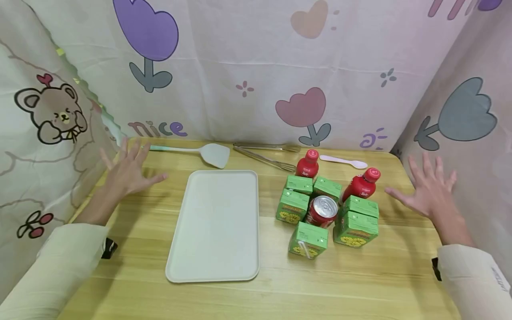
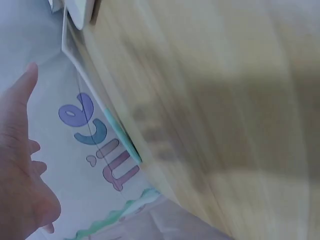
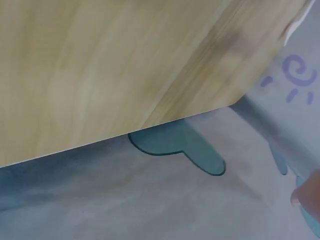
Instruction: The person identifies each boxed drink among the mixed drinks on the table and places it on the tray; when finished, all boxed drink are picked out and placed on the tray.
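My left hand (image 1: pixel 130 171) is spread with straight fingers above the table's left side, holding nothing; the turner (image 1: pixel 214 155) with its pale green handle end lies nearest to it. On the far right, my right hand (image 1: pixel 430 191) is likewise spread and holds nothing. Closest to that hand is a red bottle (image 1: pixel 361 184) beside several green drink cartons (image 1: pixel 308 240). A red can (image 1: pixel 322 211) with a silver top stands among the cartons, and another red bottle (image 1: pixel 307 164) stands behind them. The left wrist view shows part of the left hand (image 2: pixel 20 165); only a fingertip (image 3: pixel 307 195) enters the right wrist view.
An off-white rectangular tray (image 1: pixel 216 226) lies left of the middle of the wooden table (image 1: pixel 280 295). Metal tongs (image 1: pixel 264 155) and a small pale spoon (image 1: pixel 344 161) lie along the back edge. Printed curtains (image 1: pixel 236 66) enclose the back and both sides.
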The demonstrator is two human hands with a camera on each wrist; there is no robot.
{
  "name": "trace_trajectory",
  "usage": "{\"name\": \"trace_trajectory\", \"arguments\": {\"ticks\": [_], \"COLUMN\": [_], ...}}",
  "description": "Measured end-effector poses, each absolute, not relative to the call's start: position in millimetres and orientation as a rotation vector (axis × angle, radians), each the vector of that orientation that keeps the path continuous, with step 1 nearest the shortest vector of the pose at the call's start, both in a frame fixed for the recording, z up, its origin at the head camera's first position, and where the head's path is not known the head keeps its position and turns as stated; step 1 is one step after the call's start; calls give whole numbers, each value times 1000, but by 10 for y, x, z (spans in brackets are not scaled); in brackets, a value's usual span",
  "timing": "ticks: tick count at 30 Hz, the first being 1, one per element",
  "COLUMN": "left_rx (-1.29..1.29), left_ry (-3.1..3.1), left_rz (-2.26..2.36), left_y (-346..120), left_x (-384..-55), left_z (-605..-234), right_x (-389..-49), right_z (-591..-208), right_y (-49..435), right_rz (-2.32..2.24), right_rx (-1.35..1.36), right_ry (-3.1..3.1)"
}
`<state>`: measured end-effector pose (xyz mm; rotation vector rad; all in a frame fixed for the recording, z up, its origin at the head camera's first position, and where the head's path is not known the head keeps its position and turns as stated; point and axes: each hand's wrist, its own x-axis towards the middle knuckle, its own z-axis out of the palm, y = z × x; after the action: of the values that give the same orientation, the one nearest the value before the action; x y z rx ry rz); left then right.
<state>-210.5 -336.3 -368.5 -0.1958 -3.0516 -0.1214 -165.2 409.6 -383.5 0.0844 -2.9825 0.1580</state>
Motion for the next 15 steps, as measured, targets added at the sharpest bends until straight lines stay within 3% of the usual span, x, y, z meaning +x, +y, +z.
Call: {"name": "trace_trajectory", "arguments": {"ticks": [15], "left_rx": [-329], "left_ry": [-3102], "left_rz": [-521], "left_y": [-2985], "left_x": [-1591], "left_z": [-3938], "right_x": [-1189], "right_z": [-3819], "right_y": [3701], "right_rz": [517], "right_rx": [232], "right_ry": [-2872]}}
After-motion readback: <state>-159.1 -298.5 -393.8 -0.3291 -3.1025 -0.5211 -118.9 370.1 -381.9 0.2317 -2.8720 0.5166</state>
